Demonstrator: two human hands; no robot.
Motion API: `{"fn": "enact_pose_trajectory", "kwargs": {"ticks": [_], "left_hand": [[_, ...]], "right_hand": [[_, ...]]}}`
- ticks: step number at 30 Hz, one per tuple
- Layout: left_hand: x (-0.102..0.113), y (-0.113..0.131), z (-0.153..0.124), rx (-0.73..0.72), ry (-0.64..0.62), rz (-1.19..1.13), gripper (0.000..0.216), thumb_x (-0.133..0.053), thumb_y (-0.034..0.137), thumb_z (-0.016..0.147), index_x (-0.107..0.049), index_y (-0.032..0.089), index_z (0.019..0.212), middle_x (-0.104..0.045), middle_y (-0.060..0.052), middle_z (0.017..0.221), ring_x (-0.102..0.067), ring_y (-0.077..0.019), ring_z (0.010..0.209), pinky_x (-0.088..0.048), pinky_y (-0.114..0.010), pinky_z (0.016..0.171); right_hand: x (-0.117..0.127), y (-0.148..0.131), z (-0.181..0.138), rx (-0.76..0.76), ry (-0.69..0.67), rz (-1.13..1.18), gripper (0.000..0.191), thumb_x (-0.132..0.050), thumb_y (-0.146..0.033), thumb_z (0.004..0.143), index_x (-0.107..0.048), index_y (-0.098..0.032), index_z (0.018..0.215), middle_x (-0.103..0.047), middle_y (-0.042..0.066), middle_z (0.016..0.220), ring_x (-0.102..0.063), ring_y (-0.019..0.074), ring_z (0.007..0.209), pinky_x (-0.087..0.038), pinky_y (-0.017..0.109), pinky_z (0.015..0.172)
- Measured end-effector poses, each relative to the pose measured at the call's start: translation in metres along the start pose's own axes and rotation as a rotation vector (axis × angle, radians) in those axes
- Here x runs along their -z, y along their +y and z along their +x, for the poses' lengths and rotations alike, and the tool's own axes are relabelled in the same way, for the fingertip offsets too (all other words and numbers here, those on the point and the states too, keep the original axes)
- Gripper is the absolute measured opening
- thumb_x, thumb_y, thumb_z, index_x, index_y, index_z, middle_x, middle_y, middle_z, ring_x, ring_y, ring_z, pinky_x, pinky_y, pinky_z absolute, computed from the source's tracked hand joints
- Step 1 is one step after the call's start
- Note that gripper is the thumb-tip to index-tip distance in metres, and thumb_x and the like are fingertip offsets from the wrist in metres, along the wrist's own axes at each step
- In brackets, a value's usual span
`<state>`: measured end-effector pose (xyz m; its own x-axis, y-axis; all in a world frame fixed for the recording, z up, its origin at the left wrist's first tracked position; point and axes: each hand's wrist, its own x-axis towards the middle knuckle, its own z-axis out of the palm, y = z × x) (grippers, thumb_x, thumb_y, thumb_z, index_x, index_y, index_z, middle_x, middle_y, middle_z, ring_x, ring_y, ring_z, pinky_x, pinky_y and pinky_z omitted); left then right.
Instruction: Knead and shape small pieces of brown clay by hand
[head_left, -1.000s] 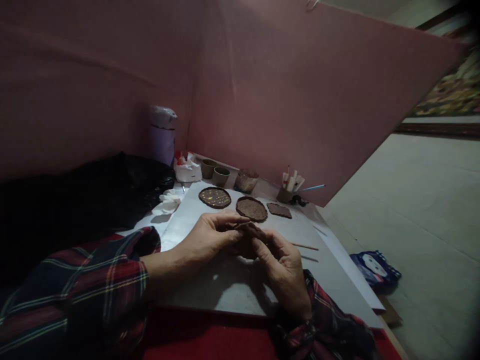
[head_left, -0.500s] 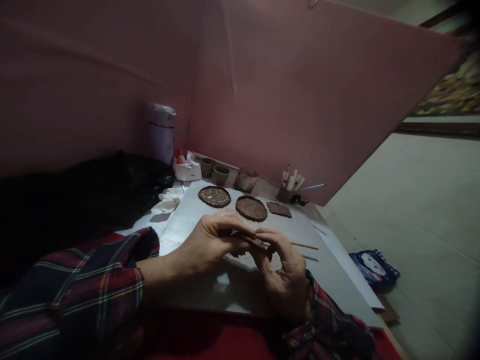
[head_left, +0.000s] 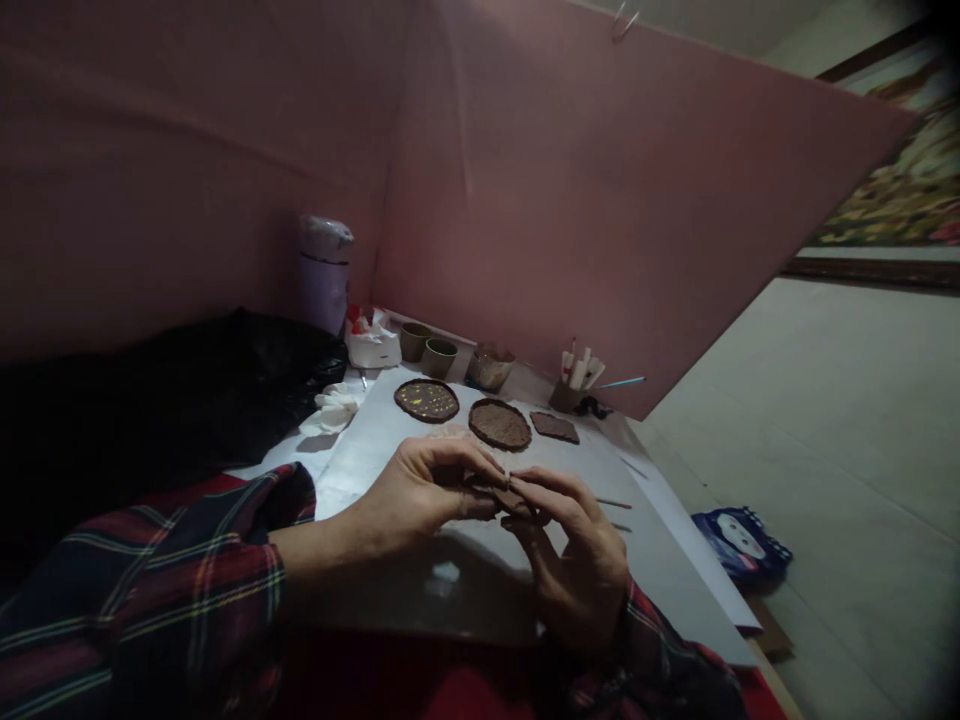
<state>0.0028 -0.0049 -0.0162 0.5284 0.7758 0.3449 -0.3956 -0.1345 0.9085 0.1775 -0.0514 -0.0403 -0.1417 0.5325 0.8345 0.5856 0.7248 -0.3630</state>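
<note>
Between the fingertips of both hands is a small flat piece of brown clay (head_left: 513, 497), held above the pale board (head_left: 600, 600). My left hand (head_left: 420, 485) pinches its left side, thumb below and fingers on top. On its right side, my right hand (head_left: 574, 545) grips the edge between thumb and fingers. Fingers cover much of the piece. Beyond the hands lie a round brown clay disc with yellow specks (head_left: 427, 400), a plain round clay disc with a raised rim (head_left: 500, 425) and a smaller squarish clay slab (head_left: 555, 427).
Thin sticks (head_left: 613, 503) lie right of my hands. Behind the discs stand two small cups (head_left: 439, 358), a glass bowl (head_left: 490, 368) and a holder with tools (head_left: 568, 395). A purple bottle (head_left: 325, 280), black plastic bag (head_left: 187, 390) and crumpled tissue (head_left: 330, 408) are at left.
My right hand's fingers have straightened somewhat and shifted slightly right along the clay piece. The left hand keeps its pinch. The whole view has tilted up a little.
</note>
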Motion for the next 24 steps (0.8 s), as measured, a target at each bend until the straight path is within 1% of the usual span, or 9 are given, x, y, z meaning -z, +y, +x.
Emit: {"fn": "enact_pose_trajectory", "kwargs": {"ticks": [3,6,9,14,19,22,24], "left_hand": [[-0.0003,0.0015,-0.0003,0.069,-0.012,-0.072,0.015,-0.076,0.013,0.069,-0.073,0.016,0.083,-0.07,-0.003,0.084,-0.067,-0.0152,0.082,-0.054,-0.027,0.08],[-0.0007,0.0032,-0.0008,0.088,-0.015,-0.082,0.017,-0.076,0.012,0.067,-0.073,0.015,0.084,-0.07,-0.004,0.085,-0.066,-0.0147,0.083,-0.052,-0.025,0.079],[-0.0011,0.0041,-0.0006,0.094,-0.002,-0.053,0.016,-0.076,0.011,0.065,-0.073,0.014,0.081,-0.07,-0.004,0.087,-0.065,-0.0146,0.083,-0.051,-0.024,0.079],[-0.0012,0.0041,-0.0003,0.098,-0.016,-0.008,0.014,-0.073,0.009,0.067,-0.073,0.012,0.081,-0.069,-0.005,0.088,-0.064,-0.015,0.082,-0.051,-0.025,0.078],[-0.0011,0.0025,-0.0008,0.103,-0.028,-0.03,0.013,-0.073,0.009,0.068,-0.073,0.012,0.081,-0.069,-0.006,0.09,-0.065,-0.0154,0.083,-0.051,-0.026,0.079],[-0.0013,0.0019,-0.0008,0.106,-0.009,-0.053,0.015,-0.075,0.01,0.066,-0.072,0.012,0.08,-0.07,-0.005,0.088,-0.066,-0.0156,0.082,-0.051,-0.026,0.078],[-0.0011,0.0019,-0.0004,0.111,0.011,-0.085,0.016,-0.076,0.011,0.065,-0.072,0.013,0.08,-0.07,-0.004,0.086,-0.067,-0.0159,0.081,-0.052,-0.028,0.078]], "right_hand": [[0.0029,0.0014,0.0004,0.024,-0.014,-0.011,0.033,-0.063,-0.011,0.082,-0.062,-0.026,0.112,-0.061,0.006,0.106,-0.059,0.0194,0.098,-0.048,0.034,0.084],[0.0044,0.0017,0.0007,0.043,-0.029,-0.008,0.032,-0.064,-0.013,0.082,-0.062,-0.025,0.112,-0.061,0.006,0.105,-0.058,0.02,0.098,-0.047,0.036,0.085],[0.0045,0.0021,-0.0004,0.06,-0.029,-0.001,0.035,-0.063,-0.009,0.082,-0.062,-0.026,0.113,-0.06,0.005,0.105,-0.057,0.0197,0.098,-0.047,0.036,0.084],[0.0039,0.0019,-0.0021,0.074,-0.009,0.012,0.042,-0.062,-0.002,0.08,-0.062,-0.029,0.113,-0.06,0.003,0.103,-0.057,0.0186,0.096,-0.048,0.034,0.08],[0.0033,-0.0003,0.0007,0.121,-0.016,0.015,0.045,-0.062,0.002,0.079,-0.063,-0.029,0.112,-0.062,0.003,0.101,-0.056,0.019,0.096,-0.047,0.036,0.081],[0.0037,-0.0007,0.0012,0.095,0.001,0.018,0.039,-0.062,-0.001,0.08,-0.063,-0.027,0.11,-0.063,0.003,0.099,-0.056,0.02,0.096,-0.046,0.037,0.083],[0.0043,-0.0003,0.0002,0.097,-0.011,-0.004,0.037,-0.064,-0.009,0.081,-0.061,-0.025,0.115,-0.063,0.005,0.102,-0.056,0.0217,0.098,-0.046,0.038,0.084]]}}
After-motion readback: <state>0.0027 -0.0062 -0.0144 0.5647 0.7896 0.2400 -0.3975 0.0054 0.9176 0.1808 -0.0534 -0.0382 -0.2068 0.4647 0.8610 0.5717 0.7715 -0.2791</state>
